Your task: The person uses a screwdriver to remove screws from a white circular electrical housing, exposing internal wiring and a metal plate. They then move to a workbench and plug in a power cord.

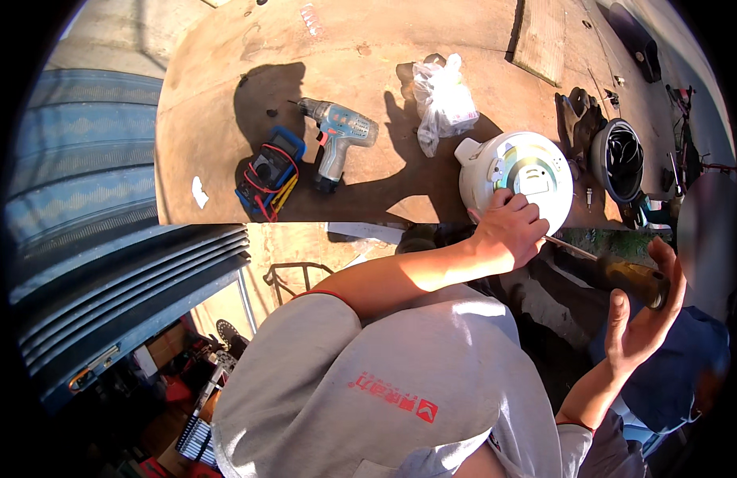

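Note:
A white round appliance [474, 179] stands at the table's near edge, with a small lug on its side and a ringed, pale yellow panel on top. Curled over its near rim, my left hand [508, 231] is closed on it; its fingertips are partly hidden. A screwdriver [635, 280] with an amber handle slants between my hands, its thin shaft reaching toward my left hand. The shaft's tip is out of sight. My right hand [643, 323] is open beside the handle end, thumb and fingers spread, the handle lying against the fingers.
On the wooden table [368, 72] lie a cordless drill [341, 135], a blue multimeter [269, 171] with red leads and a clear plastic bag [444, 103]. Dark gloves [580, 123] and a black round container [619, 163] are at right. Blue metal shutters [90, 151] stand left.

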`<move>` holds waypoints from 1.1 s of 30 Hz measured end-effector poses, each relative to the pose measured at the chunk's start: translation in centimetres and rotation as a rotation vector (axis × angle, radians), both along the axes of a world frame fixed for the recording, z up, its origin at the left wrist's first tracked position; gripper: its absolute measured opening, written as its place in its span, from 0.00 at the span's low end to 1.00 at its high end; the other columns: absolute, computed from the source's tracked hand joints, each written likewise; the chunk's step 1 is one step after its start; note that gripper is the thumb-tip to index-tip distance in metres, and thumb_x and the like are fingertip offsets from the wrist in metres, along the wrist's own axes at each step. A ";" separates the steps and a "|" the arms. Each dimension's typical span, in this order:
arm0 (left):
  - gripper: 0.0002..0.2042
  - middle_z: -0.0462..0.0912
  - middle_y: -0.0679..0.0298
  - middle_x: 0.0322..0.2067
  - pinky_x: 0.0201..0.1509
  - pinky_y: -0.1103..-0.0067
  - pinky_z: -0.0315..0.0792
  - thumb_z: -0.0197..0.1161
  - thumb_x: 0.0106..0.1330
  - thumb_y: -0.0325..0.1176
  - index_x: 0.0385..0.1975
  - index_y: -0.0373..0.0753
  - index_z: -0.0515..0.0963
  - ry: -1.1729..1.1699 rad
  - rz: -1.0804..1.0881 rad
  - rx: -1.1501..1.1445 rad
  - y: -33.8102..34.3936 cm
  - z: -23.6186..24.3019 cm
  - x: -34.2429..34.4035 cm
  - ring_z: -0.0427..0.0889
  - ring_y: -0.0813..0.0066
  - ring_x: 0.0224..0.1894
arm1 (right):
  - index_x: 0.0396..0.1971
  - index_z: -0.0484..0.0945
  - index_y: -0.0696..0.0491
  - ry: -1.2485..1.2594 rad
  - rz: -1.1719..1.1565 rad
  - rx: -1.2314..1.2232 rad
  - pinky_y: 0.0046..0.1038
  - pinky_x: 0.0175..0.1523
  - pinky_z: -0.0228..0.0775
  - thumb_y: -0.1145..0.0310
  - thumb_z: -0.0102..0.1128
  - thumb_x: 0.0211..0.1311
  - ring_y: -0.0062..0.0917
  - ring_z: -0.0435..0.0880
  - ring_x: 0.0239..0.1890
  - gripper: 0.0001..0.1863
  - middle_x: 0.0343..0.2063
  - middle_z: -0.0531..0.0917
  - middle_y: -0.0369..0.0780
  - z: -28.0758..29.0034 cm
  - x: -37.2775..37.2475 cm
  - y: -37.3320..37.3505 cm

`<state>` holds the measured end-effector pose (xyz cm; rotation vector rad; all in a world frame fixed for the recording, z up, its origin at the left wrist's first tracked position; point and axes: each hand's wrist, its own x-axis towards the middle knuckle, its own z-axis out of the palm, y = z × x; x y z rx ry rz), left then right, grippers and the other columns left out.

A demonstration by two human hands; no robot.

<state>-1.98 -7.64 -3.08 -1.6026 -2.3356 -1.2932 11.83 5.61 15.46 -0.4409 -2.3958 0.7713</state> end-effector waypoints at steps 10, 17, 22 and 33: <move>0.18 0.79 0.63 0.38 0.57 0.65 0.68 0.78 0.51 0.35 0.40 0.42 0.81 -0.325 -0.183 0.165 -3.5 2.3 -1.6 0.77 0.60 0.47 | 0.67 0.65 0.64 0.162 0.072 -0.113 0.33 0.57 0.72 0.76 0.67 0.63 0.34 0.78 0.53 0.33 0.51 0.78 0.50 -0.3 -1.7 -1.4; 0.27 0.76 0.52 0.53 0.61 0.66 0.69 0.76 0.54 0.36 0.55 0.39 0.76 0.071 0.786 -0.320 -24.9 -1.5 -17.8 0.74 0.53 0.57 | 0.65 0.66 0.63 0.091 -0.073 0.071 0.28 0.55 0.73 0.77 0.66 0.65 0.29 0.79 0.49 0.30 0.49 0.79 0.49 -1.3 0.7 0.0; 0.57 0.67 0.49 0.61 0.64 0.50 0.62 0.80 0.42 0.52 0.75 0.56 0.52 0.124 0.815 -1.019 -33.1 -6.2 -21.2 0.68 0.47 0.63 | 0.69 0.58 0.62 0.186 0.027 -0.016 0.28 0.57 0.71 0.77 0.63 0.67 0.30 0.80 0.48 0.34 0.48 0.80 0.52 -1.8 -1.7 -1.3; 0.57 0.74 0.46 0.53 0.62 0.52 0.64 0.77 0.38 0.47 0.75 0.57 0.53 -0.238 0.863 -1.002 -33.6 -3.5 -24.4 0.72 0.42 0.58 | 0.69 0.56 0.58 0.156 -0.008 -0.095 0.26 0.55 0.71 0.78 0.61 0.67 0.28 0.81 0.46 0.34 0.46 0.81 0.52 -1.9 -2.0 -1.1</move>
